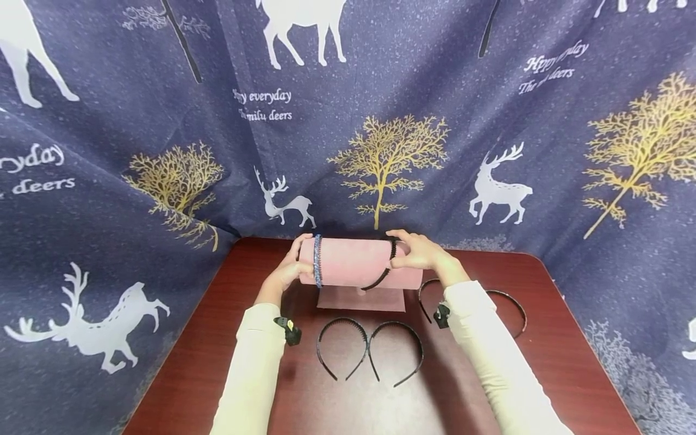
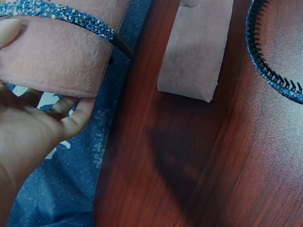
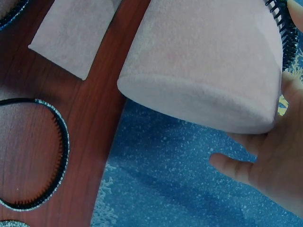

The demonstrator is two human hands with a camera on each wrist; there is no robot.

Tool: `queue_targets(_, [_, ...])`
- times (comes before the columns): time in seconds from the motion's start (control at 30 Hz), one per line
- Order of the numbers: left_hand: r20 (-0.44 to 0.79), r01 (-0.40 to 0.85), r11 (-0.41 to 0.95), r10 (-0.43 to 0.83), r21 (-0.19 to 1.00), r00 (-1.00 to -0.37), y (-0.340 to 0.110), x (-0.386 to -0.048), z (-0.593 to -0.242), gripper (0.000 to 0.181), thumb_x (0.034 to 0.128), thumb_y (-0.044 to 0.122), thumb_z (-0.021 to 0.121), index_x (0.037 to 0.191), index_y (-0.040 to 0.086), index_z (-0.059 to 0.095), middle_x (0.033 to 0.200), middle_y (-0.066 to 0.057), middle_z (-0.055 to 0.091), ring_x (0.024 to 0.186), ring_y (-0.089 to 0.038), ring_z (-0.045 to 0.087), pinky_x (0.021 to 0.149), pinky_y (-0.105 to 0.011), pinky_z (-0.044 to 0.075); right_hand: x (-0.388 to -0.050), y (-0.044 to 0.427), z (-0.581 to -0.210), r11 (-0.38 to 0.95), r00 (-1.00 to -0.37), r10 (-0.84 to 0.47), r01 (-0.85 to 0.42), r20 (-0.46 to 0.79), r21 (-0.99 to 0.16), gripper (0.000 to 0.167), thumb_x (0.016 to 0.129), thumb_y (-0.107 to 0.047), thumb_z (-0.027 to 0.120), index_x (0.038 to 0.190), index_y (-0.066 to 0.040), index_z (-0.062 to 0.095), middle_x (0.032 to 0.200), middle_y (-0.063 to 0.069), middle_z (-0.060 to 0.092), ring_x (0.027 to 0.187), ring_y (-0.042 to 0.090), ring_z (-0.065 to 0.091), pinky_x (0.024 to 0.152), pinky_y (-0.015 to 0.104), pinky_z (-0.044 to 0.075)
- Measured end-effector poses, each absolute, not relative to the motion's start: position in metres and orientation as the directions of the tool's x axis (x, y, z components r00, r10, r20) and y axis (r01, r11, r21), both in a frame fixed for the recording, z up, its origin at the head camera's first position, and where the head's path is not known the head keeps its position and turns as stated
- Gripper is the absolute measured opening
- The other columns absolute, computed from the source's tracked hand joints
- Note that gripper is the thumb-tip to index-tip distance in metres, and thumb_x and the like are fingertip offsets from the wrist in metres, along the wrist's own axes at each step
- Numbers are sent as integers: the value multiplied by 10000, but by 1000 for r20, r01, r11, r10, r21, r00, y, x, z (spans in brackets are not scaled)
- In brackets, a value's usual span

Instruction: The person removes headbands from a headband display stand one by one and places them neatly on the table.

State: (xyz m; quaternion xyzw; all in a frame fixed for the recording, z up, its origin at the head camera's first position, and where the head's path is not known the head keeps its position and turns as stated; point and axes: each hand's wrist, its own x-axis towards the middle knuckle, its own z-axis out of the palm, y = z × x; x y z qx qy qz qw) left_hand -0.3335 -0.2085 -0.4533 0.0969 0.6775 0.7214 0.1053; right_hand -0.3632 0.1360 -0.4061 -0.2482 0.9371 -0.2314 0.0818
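Note:
A pink, fabric-covered headband stand lies crosswise at the back of the table, its roll above a flat pink base. My left hand grips the roll's left end, thumb on the front beside a blue glitter headband. That headband sits around the roll, teeth inward. At the right end, my right hand holds a black toothed headband, which slants across the roll. Its thumb is in front and its fingers reach over the top; in the right wrist view one finger stands apart from the roll's end.
Two dark toothed headbands, one left and one right, lie in front of the base. Another headband and a brownish one lie by the right forearm. A patterned blue curtain hangs behind the reddish table.

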Motion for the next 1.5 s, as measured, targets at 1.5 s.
queue_targets(1.5, [28, 12, -62, 260, 998, -965, -212, -347, -473, 973, 579, -246, 486, 1413, 192, 242, 1131, -136, 402, 867, -275, 494, 655, -363, 465, -353, 181, -401, 722, -875, -481, -356, -61, -593, 798, 735, -399, 695, 1419, -226, 320, 988, 105, 619, 937, 254, 586, 808, 478, 437])
